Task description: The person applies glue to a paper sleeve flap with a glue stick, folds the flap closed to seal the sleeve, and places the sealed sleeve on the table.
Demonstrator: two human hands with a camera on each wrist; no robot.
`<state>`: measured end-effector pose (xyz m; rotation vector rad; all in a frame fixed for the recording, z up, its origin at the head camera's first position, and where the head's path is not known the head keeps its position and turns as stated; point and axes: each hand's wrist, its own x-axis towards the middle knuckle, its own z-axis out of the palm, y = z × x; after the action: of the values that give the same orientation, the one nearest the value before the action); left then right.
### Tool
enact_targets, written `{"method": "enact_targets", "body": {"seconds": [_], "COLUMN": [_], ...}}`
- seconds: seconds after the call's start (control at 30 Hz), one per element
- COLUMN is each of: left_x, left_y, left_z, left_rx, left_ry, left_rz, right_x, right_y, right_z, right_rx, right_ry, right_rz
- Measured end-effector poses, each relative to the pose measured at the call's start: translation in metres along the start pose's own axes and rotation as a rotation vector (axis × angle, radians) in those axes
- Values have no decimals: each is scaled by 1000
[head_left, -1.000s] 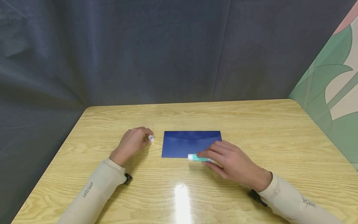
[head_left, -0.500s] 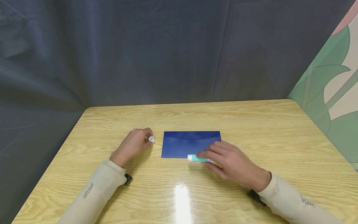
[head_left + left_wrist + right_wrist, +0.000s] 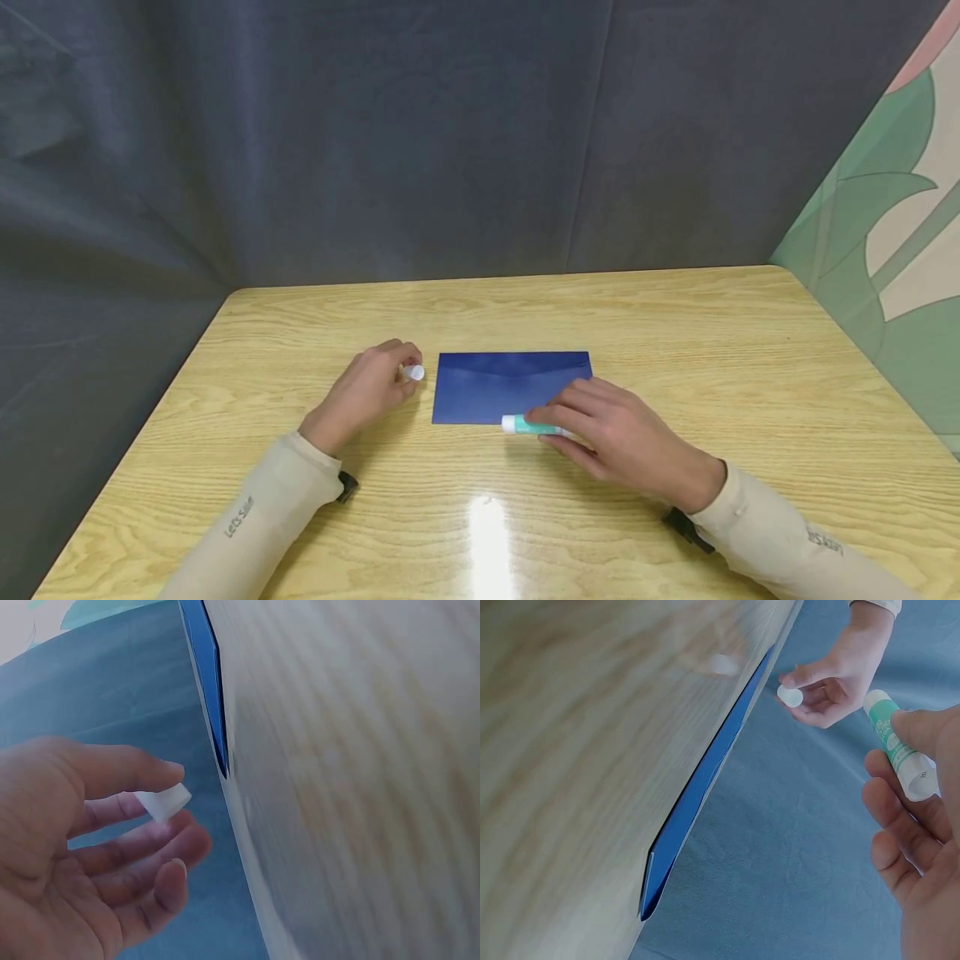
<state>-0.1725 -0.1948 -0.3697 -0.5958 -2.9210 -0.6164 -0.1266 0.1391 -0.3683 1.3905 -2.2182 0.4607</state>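
Note:
My left hand [image 3: 365,389] pinches a small white cap [image 3: 166,802] between thumb and fingers, just left of a dark blue envelope [image 3: 483,393]. The envelope lies flat on the table, flap side up. In my right hand [image 3: 618,429] is a green and white glue stick [image 3: 897,742], held sideways over the envelope's near right part, which the hand partly covers. The stick's white end points left, towards the cap. Cap and stick are apart. The right wrist view shows both hands above the table surface.
The light wood table [image 3: 360,550] has a bright reflection near its front. A dark grey cloth [image 3: 420,142] hangs behind the table and along its left side. A green and pink leaf-patterned surface [image 3: 900,250] borders the right side.
My left hand has shifted slightly right, towards the envelope. The cap in it has turned, so its hollow end no longer shows in the head view. My right hand stays almost still.

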Motion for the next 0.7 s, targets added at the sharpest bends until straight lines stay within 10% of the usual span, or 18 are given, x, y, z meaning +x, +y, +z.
{"method": "enact_targets", "body": {"seconds": [0.7], "left_x": [-20], "left_y": [63], "left_z": [9], "left_rx": [-53], "left_ry": [-5], "left_rz": [235], "right_x": [0], "right_y": [0], "right_z": [-1], "right_rx": [1], "right_ry": [-4], "right_rz": [12]}}
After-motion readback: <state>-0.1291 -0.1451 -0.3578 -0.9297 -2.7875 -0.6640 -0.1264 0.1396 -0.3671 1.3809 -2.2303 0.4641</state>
